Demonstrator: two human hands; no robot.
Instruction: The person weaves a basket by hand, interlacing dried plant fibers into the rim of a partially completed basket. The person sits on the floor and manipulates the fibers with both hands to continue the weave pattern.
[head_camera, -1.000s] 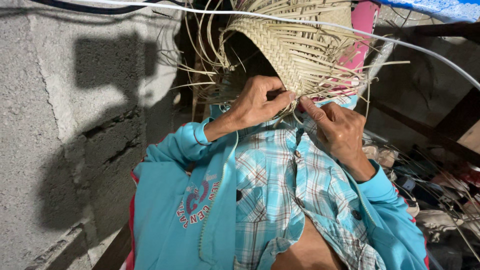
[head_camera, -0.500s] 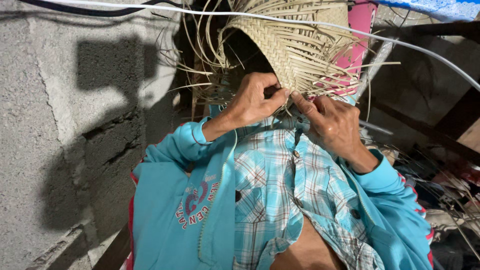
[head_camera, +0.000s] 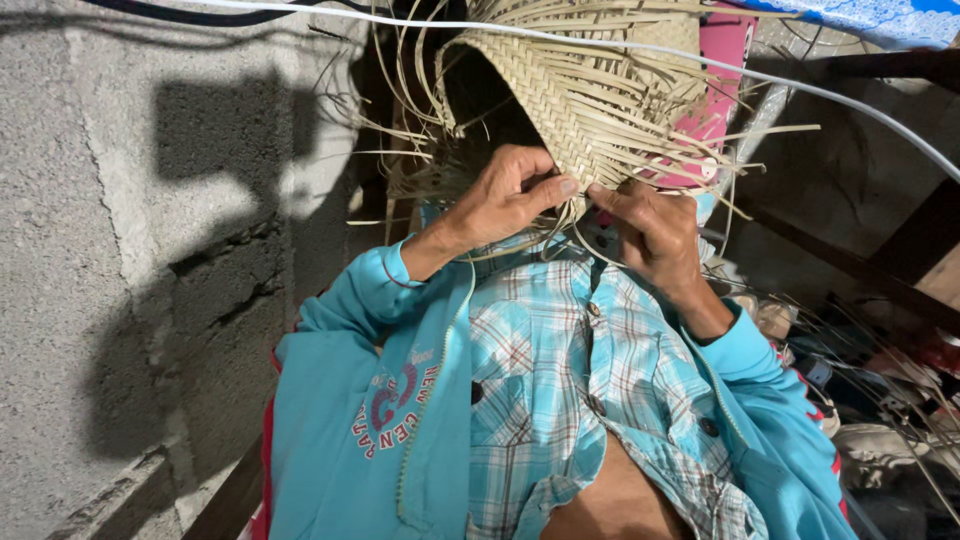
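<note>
Right hand (head_camera: 655, 235) shifted closer; basket (head_camera: 590, 90) mouth leftward.

The woven basket (head_camera: 590, 100) sits above both hands, the left hand (head_camera: 500, 200) and right hand (head_camera: 655, 235) meeting at its lower edge. A block wall (head_camera: 130, 280) stands left; clutter (head_camera: 880, 400) lies right.

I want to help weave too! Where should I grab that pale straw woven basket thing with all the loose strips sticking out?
Probably take the pale woven straw basket at its lower edge, from underneath, a hand either side, where the left hand and right hand pinch it. There the weave is tight and firm; higher up, loose strips splay out and would bend.
</note>
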